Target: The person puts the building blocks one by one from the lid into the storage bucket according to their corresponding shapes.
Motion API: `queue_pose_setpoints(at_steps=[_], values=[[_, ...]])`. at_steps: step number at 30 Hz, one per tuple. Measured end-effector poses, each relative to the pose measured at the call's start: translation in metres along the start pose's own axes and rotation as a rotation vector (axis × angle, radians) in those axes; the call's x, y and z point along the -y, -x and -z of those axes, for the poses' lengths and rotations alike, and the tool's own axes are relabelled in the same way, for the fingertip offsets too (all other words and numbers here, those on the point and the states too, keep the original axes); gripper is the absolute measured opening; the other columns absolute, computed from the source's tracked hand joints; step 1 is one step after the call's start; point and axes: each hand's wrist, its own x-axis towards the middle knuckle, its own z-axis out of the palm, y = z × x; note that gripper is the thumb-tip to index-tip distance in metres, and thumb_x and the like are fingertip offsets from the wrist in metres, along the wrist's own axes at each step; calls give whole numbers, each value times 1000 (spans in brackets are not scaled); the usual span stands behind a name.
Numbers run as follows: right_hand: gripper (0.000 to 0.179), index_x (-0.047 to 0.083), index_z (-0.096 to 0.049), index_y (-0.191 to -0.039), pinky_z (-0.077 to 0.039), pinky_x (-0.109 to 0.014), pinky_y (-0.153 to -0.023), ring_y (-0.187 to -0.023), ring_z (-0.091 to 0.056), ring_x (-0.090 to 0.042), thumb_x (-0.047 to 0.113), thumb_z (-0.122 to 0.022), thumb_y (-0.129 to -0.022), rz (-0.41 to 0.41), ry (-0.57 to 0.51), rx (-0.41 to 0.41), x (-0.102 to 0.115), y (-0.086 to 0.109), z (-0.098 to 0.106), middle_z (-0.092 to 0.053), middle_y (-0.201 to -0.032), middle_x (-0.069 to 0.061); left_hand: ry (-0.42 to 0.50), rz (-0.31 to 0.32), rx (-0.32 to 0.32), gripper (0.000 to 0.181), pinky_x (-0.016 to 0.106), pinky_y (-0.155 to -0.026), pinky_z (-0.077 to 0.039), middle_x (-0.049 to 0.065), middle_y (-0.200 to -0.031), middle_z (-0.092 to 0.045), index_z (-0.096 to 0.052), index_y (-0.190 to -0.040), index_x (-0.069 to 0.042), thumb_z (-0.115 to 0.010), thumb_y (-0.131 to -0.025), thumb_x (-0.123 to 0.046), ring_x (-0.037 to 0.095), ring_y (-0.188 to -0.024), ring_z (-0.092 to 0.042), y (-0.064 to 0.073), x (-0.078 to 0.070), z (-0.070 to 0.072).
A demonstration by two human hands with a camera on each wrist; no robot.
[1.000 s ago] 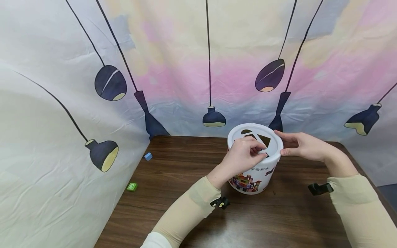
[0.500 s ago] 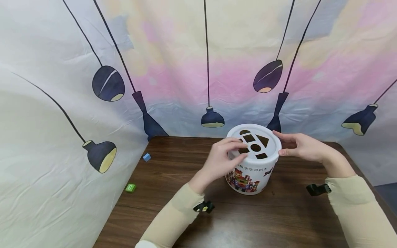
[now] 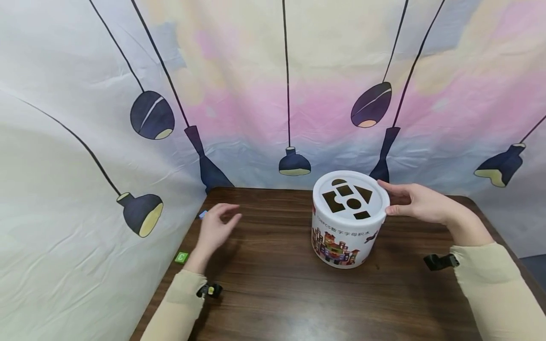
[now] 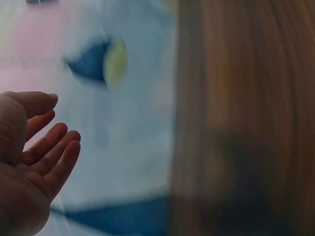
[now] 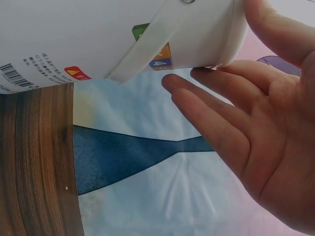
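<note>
A white lidded bucket [image 3: 341, 241] printed with colourful building blocks stands upright on the table. Its white lid [image 3: 373, 201] has several dark shaped holes, among them a triangle and a circle. At the bucket's right side, my right hand [image 3: 420, 202] rests thumb and forefinger against the lid's rim; the right wrist view shows the other fingers [image 5: 211, 118] stretched out beside the wall. My left hand [image 3: 215, 229], holding nothing, hovers over the table's left part with fingers loosely bent. Just beyond it, a small blue block [image 3: 203, 214] is partly hidden. A green block [image 3: 181, 257] with a number lies near the left wrist.
The brown wooden table [image 3: 281, 303] meets a hanging cloth [image 3: 256, 104] with painted lamps at its back and left edges. A white carrying handle [image 5: 150, 44] lies along the bucket's side.
My left hand has left the lid and moved left across the table to near the blue block, uncovering the lid's holes. The right hand and bucket have stayed in place.
</note>
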Motion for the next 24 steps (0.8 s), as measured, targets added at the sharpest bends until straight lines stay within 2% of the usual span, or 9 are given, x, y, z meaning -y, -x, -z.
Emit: queue_pose_setpoints(at_steps=[4, 8, 11, 17, 24], values=[[85, -1, -33, -166, -54, -26, -97, -139, -55, -47, 28, -79, -100, -15, 8, -6, 1, 0, 1, -35, -169, -22, -56, 175, -9, 26, 54, -85, -61, 21, -107, -75, -78, -119, 3, -83, -94, -4, 39, -98, -73, 3, 48, 22], [85, 1, -34, -166, -56, -37, -101, -141, -53, -47, 30, -79, -100, -26, 15, -11, 2, 0, 0, -37, -168, -21, -92, 302, 13, 28, 57, -91, -58, 28, -116, -72, -75, -124, 6, -78, -98, -5, 44, -106, -70, 2, 77, 37], [84, -1, -34, -165, -57, -40, -101, -141, -53, -48, 29, -79, -100, -20, 13, -9, 3, 0, -1, -36, -168, -23, -106, 335, 35, 29, 59, -95, -56, 31, -120, -70, -73, -124, 10, -76, -99, -4, 47, -110, -68, 1, 89, 43], [84, -1, -34, -165, -52, -23, -96, -141, -52, -47, 28, -79, -100, -23, 4, -7, 3, 0, 0, -36, -169, -21, -97, 364, 39, 30, 60, -97, -56, 33, -119, -70, -72, -123, 13, -76, -97, 0, 49, -111, -68, 2, 106, 47], [85, -3, -33, -165, -55, -27, -98, -139, -54, -49, 28, -78, -101, -15, 3, -3, 3, 1, 0, -35, -168, -24, -142, 390, 29, 29, 57, -94, -57, 30, -114, -73, -74, -121, 11, -78, -96, -4, 45, -107, -70, 5, 117, 46]])
